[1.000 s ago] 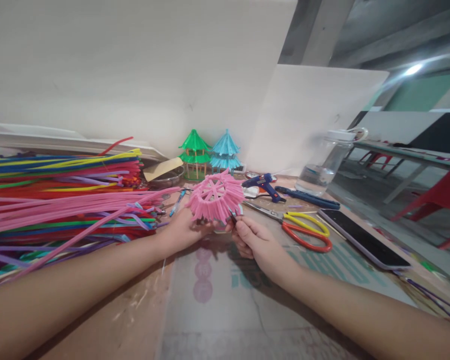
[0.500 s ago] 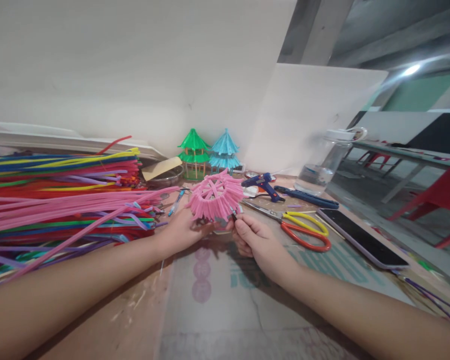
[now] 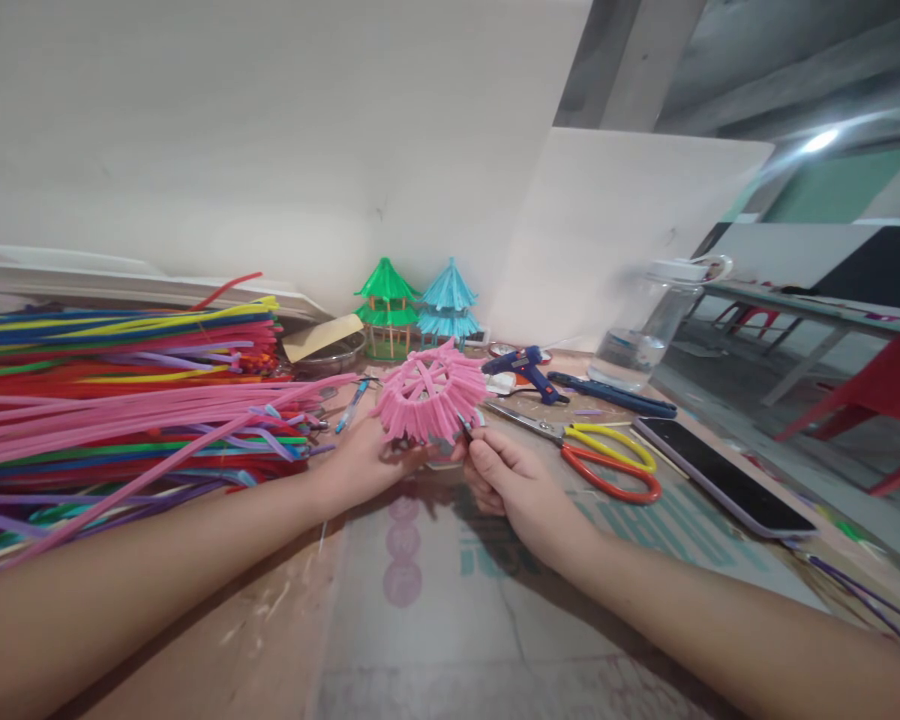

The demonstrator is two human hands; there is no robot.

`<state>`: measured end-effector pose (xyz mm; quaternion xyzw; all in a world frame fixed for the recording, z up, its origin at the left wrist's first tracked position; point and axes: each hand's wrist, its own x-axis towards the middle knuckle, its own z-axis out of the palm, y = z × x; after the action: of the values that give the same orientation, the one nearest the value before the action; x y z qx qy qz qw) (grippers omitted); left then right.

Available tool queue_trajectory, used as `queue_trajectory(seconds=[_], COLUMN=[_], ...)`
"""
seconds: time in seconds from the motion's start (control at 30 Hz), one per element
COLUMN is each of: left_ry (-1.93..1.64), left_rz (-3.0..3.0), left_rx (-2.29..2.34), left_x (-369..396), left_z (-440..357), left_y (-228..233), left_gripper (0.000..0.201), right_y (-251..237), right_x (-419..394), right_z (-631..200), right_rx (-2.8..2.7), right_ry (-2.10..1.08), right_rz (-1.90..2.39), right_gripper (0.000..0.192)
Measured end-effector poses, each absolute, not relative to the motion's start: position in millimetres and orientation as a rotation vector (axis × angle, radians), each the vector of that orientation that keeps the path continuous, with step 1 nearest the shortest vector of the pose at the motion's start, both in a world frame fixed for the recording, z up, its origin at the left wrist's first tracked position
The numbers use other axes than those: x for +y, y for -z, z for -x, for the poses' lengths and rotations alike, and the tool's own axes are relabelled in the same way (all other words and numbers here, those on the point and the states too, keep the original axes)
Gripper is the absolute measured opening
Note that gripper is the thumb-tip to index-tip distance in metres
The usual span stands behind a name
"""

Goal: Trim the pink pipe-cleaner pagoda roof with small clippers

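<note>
A pink pipe-cleaner roof (image 3: pixel 431 392), round with a fringed edge and crossed strips over its open middle, is held up over the table. My left hand (image 3: pixel 367 455) is closed on its lower left side; some of those fingers are hidden beneath the fringe. At the roof's lower right edge, my right hand (image 3: pixel 506 480) pinches a thin dark pointed tool (image 3: pixel 466 431), mostly covered by the fingers. Its tip is by the fringe; whether they touch I cannot tell. Behind the roof stand a green two-tiered pavilion (image 3: pixel 385 300) and a blue one (image 3: pixel 450 297).
Piled pipe cleaners (image 3: pixel 135 400) cover the left side. To the right are scissors (image 3: pixel 607 465), a blue glue gun (image 3: pixel 529 372), a dark blue long-handled tool (image 3: pixel 611 395), a phone (image 3: pixel 724 475) and a water bottle (image 3: pixel 634 330). A pen (image 3: pixel 352 404) lies left of the roof.
The dark tool's tip shows slightly more beside the fringe. Both hands and the pink roof have otherwise kept their places.
</note>
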<state>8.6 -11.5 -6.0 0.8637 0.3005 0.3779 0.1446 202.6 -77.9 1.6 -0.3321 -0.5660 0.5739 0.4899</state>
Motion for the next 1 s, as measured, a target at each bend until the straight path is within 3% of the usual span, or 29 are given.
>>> queue_trajectory(seconds=[0.3,1.0], left_ry=[-1.054,-1.101], left_rz=[-2.530,-2.570], left_rx=[0.899,0.892], left_x=[-11.0,-9.3], left_z=[-7.1,-8.3], left_y=[4.4,4.6], left_gripper=[0.033,0.036], right_y=[-1.7,-1.0], right_x=[-78.5,-78.1], right_z=[-202.9,-202.9], right_rx=[-1.315,-1.334], right_ry=[-1.431,-1.427], right_rz=[0.812,0.817], right_gripper=[0.057,0.056])
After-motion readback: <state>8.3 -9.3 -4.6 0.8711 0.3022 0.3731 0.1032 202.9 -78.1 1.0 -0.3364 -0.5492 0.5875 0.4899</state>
